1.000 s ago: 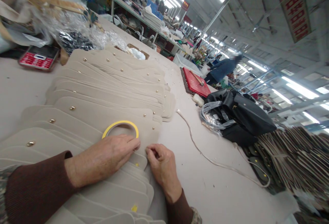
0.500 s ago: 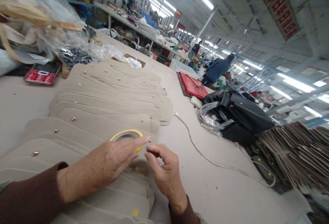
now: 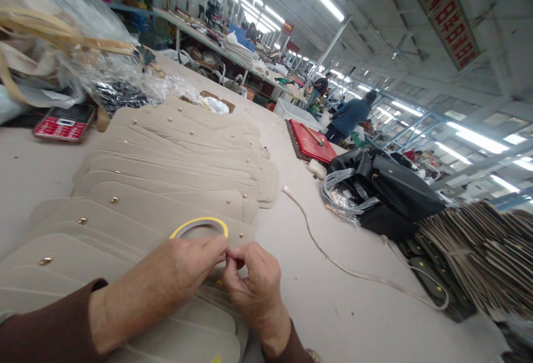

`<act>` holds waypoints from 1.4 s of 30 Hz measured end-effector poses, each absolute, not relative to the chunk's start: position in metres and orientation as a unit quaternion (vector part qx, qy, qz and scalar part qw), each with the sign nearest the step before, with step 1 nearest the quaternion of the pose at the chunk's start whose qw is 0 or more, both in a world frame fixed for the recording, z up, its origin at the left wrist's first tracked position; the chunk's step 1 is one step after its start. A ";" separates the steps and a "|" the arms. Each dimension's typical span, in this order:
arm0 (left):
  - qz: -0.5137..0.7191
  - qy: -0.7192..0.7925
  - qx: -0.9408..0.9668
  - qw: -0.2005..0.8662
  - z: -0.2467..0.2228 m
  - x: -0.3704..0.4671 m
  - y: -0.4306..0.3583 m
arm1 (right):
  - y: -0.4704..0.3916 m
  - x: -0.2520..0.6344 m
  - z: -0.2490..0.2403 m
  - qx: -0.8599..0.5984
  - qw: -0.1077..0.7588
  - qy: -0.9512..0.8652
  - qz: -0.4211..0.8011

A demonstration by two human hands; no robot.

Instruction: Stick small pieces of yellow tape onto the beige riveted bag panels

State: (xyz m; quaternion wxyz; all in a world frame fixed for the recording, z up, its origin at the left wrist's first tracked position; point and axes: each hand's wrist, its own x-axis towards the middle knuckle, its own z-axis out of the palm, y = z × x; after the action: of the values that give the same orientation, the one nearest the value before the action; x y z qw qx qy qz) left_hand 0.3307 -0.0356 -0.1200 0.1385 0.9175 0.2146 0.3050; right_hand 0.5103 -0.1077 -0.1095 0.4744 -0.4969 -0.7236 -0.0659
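Note:
My left hand [image 3: 187, 266] is closed at the near side of a roll of yellow tape [image 3: 204, 222], its fingers bent over the rim. The roll stands tilted above overlapping beige panels [image 3: 166, 199], which have rounded corners and small gold-coloured studs. My right hand [image 3: 254, 280] is pinched, thumb against forefinger, with its fingertips meeting those of my left hand just by the roll. Whatever lies between these fingertips is too small and covered to make out. A yellow piece [image 3: 215, 359] shows on the lower panels near the bottom edge.
A red and black phone [image 3: 64, 123] and plastic-wrapped material [image 3: 120, 82] lie at the left. On the right are a cord [image 3: 333, 260], a black bag [image 3: 387, 191], a red board [image 3: 310, 140] with a hammer, and stacked strips [image 3: 478, 252]. A person [image 3: 352, 116] stands farther back.
My hands have come together: the left fingers, stretched out before, have bent, and the right fingertips have moved left to meet them. The tape roll has shifted slightly left.

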 end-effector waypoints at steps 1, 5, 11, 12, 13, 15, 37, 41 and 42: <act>0.311 0.214 0.918 0.122 -0.120 0.332 -0.035 | -0.108 0.509 -0.109 -0.509 0.487 -0.708 -0.041; 0.327 0.192 0.922 0.081 -0.111 0.336 -0.039 | -0.108 0.503 -0.104 -0.606 0.532 -0.533 0.255; 0.361 0.201 0.910 0.036 -0.108 0.339 -0.046 | -0.094 0.527 -0.109 -0.641 0.534 -0.297 0.465; 0.337 0.216 0.916 0.013 -0.110 0.338 -0.044 | -0.091 0.533 -0.113 -0.649 0.528 -0.293 0.463; 0.303 0.230 0.925 -0.007 -0.112 0.337 -0.041 | -0.089 0.538 -0.116 -0.655 0.523 -0.297 0.458; 0.221 0.262 0.939 -0.024 -0.116 0.335 -0.035 | -0.087 0.545 -0.122 -0.660 0.519 -0.317 0.441; 0.016 0.348 0.932 0.104 -0.096 0.342 -0.033 | -0.089 0.543 -0.137 -0.717 0.459 -0.413 0.323; 0.100 0.353 0.928 0.061 -0.103 0.332 -0.024 | -0.097 0.543 -0.140 -0.694 0.461 -0.463 0.303; 0.119 0.357 0.925 0.042 -0.105 0.329 -0.021 | -0.096 0.542 -0.140 -0.694 0.453 -0.485 0.278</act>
State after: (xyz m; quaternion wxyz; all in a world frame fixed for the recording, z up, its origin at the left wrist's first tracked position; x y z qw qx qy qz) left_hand 0.3288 -0.0205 -0.1049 0.0423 0.9254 0.3572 0.1191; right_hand 0.5423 -0.0965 -0.1402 0.4535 -0.6940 -0.4855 0.2775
